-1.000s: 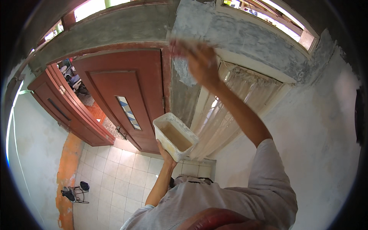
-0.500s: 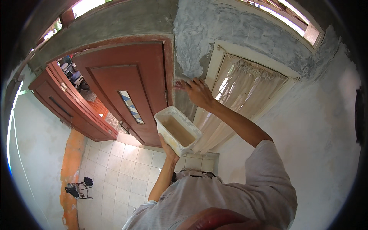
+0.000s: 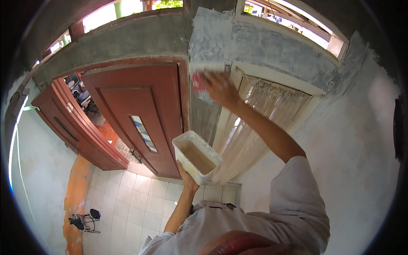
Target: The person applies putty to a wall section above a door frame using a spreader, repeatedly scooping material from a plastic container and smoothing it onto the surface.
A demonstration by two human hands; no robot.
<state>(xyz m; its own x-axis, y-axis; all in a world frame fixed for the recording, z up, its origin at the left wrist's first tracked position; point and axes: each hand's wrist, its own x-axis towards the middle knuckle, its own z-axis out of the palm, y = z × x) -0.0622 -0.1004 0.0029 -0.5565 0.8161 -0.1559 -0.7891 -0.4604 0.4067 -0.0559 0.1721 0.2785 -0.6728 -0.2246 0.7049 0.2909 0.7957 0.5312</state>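
Note:
My left hand [image 3: 188,177] grips a white rectangular plastic tub [image 3: 196,156] from below and its near-left side. Pale beige, paste-like filler coats the inside of the tub, and its rim is smeared. My right hand [image 3: 221,88] is raised to the narrow wall strip [image 3: 208,46] between the door frame and the window. Its fingers close on a flat red scraper [image 3: 197,82], which is blurred by motion and presses against or lies very close to the wall. Whitish-grey filler covers the strip above the hand, while bare grey cement [image 3: 202,121] shows below.
Left of the strip stands a reddish-brown door [image 3: 146,119], with another leaf [image 3: 74,127] ajar farther left. A curtained window [image 3: 267,106] lies to the right. A small black metal rack with shoes [image 3: 87,221] stands on the white tiled floor [image 3: 136,208].
My right hand has moved up the wall strip with the scraper. The view has tilted upward, showing more of the openings above. My left hand still holds the tub in about the same place.

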